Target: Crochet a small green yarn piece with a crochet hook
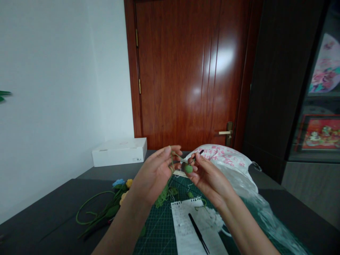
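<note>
My hands are raised in front of me above the table. My left hand (155, 173) pinches a strand of green yarn (172, 163), which runs over its fingers. My right hand (208, 179) holds a small green crocheted ball (188, 169) between its fingers, with the dark tip of a crochet hook (199, 153) above it. The hook's shaft is mostly hidden by my fingers. The hands are close together, joined by the yarn.
Below my hands lies a green cutting mat (159, 223) holding a spiral notepad (193, 226) and a black tool (198, 232). Crocheted flowers (119, 191) with green stems lie on the dark table (53, 209) at left. A white plastic bag (223, 159) and white box (119, 152) stand behind.
</note>
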